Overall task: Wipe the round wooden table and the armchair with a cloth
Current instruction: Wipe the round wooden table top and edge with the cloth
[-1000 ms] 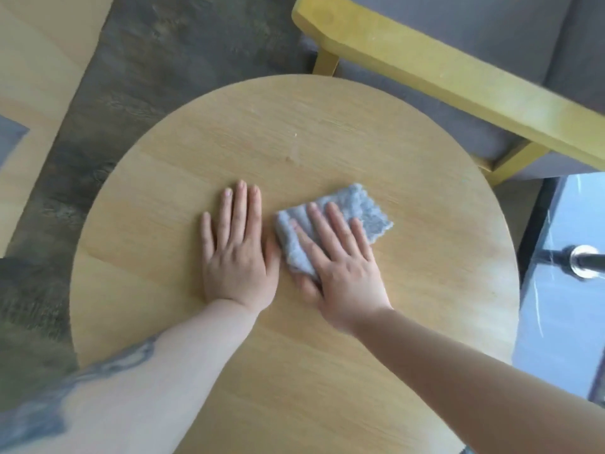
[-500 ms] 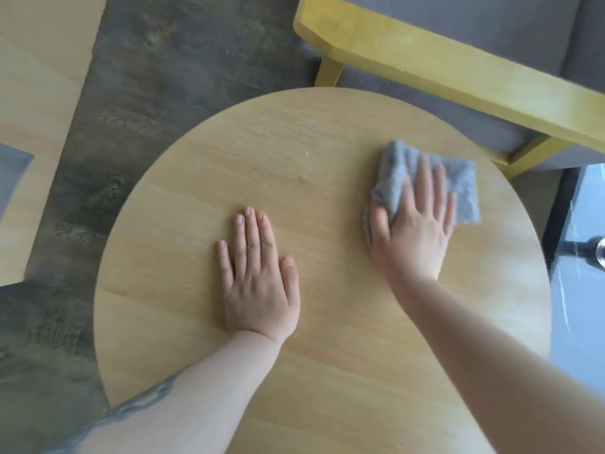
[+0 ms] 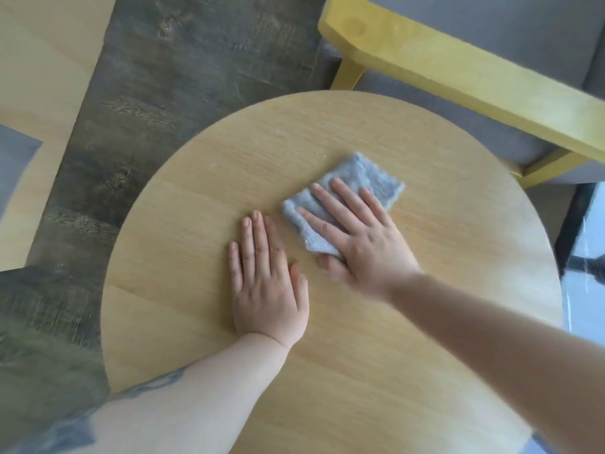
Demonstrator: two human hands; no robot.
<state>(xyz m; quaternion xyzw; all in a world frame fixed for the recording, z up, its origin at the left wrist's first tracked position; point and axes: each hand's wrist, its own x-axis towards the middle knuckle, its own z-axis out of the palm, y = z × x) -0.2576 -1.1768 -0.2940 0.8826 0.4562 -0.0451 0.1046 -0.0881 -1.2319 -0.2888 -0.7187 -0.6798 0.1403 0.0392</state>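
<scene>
Cloth (image 3: 358, 178) lay flat under my right hand (image 3: 363, 237), fingers spread to press it down; my left hand (image 3: 266, 283), flat, steadied the desk (image 3: 183, 322).

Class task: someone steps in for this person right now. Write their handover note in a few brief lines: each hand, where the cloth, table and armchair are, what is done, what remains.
Left hand: flat on the round wooden table, fingers straight, holding nothing.
Right hand: fingers straight, pressing the grey cloth onto the tabletop, just right of the left hand.
Armchair: beyond the table, to its right, untouched.
Done: table wiping under way; how much is covered cannot be told.
Left: pale specks just beyond the cloth, the rest of the table, then the armchair.
</scene>
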